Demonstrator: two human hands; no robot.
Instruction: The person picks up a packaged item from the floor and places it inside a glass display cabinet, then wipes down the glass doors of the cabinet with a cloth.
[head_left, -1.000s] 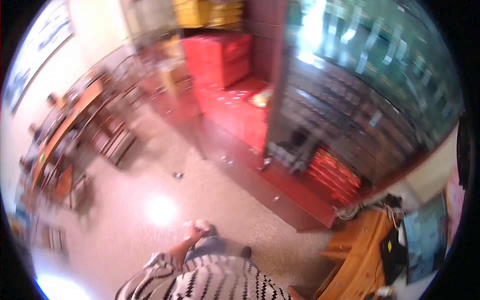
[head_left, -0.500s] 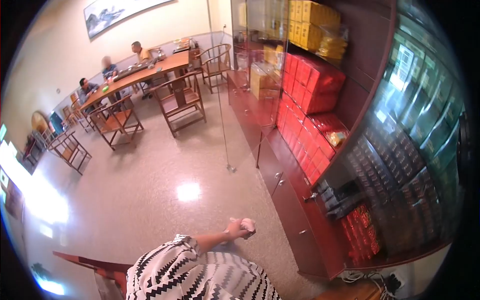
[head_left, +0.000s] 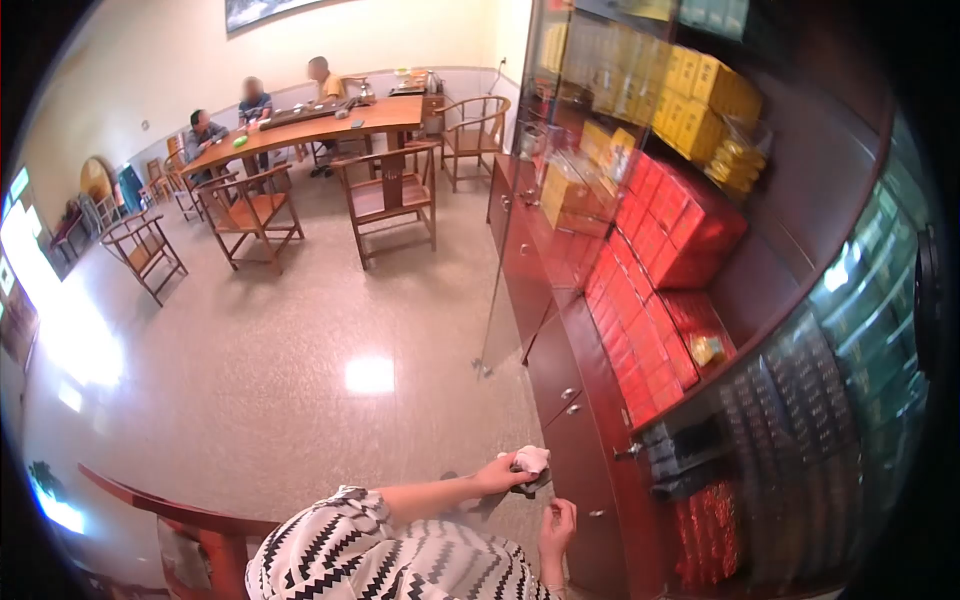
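Note:
My left hand point(head_left: 494, 474) reaches out from a black-and-white patterned sleeve, its fingers closed around a crumpled pale cloth point(head_left: 533, 459). A darker grey part shows below the pale folds; whether it belongs to the cloth I cannot tell. Lower and to the right, my right hand point(head_left: 557, 528) is raised with its fingers loosely bent and nothing visible in them. It is apart from the cloth, close to the dark red lower doors of the cabinet point(head_left: 573, 470). Above those doors, red boxes point(head_left: 640, 330) are stacked on the cabinet shelf.
Yellow boxes point(head_left: 700, 95) and dark packages point(head_left: 790, 420) fill other shelves behind glass doors. A wooden chair point(head_left: 388, 200) stands by the long table point(head_left: 300, 135), where several people sit. Another wooden chair back point(head_left: 170, 505) is close on my left.
My left hand has moved right with the cloth, nearer the cabinet. My right hand has come into view. The camera has turned, so the cabinet shows more of its shelves.

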